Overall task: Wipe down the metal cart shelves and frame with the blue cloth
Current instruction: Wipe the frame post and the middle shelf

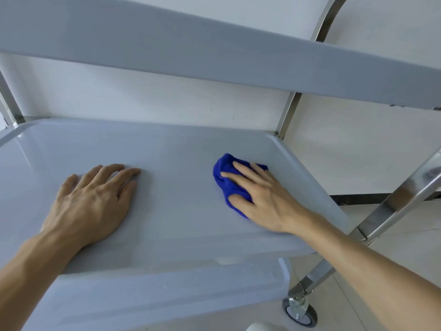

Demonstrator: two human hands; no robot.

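Blue cloth: the blue cloth (pixel 226 180) lies bunched on the middle shelf (pixel 176 187) of the cart, toward its right side and near the raised right rim, well apart from the left hand.
Right hand: the right hand (pixel 260 197) lies flat on top of the cloth, fingers (pixel 241 167) spread and pressing it down against the shelf rather than curled around it; part of the cloth shows between and beyond them.
Left hand: the left hand (pixel 93 201) rests palm down on the bare shelf surface, fingers extended and holding nothing; it looks to be steadying the cart.
How the cloth will handle: it appears soft, light and limp, crumpling into folds under the palm. It should slide easily on the smooth shelf, so steady downward pressure from a flat hand probably serves better than a pinch. For the frame, it likely needs gathering in the fingers and wrapping around the tube.
Shelves: a top shelf (pixel 214 58) crosses the view above; a lower shelf (pixel 167 290) shows beneath the middle one. Both look grey and smooth.
Frame: shiny metal uprights (pixel 286 113) stand at the corners, a sloping bar (pixel 396 199) runs at the right, and a caster wheel (pixel 300 312) sits on the tiled floor (pixel 381 271).
Writing: no brand, label or readable text shows anywhere on the cart or cloth.
Progress: judging from the hand position, the middle shelf is the step in hand.
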